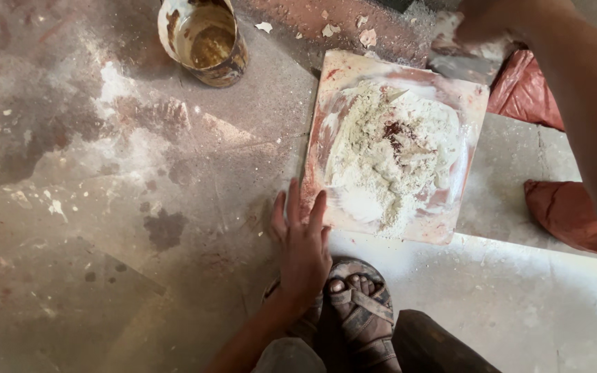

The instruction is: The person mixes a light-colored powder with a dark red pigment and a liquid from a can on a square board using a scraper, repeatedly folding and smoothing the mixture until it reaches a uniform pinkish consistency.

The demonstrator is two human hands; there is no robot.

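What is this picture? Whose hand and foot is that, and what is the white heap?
This one picture comes from a small camera worn on a person's head, looking straight down, so you see what they see. There is no machine, just a person's two bare hands. The left hand is spread flat, fingers touching the near edge of a square board that lies on the stained floor. It holds nothing. On the board sits a heap of whitish powder with some reddish-brown in the middle. The right arm reaches up past the board; its hand is at the picture's top edge, so I cannot tell what it does. Below is the person's foot in a sandal. A dirty tin can stands further off, and red bags lie at the right.
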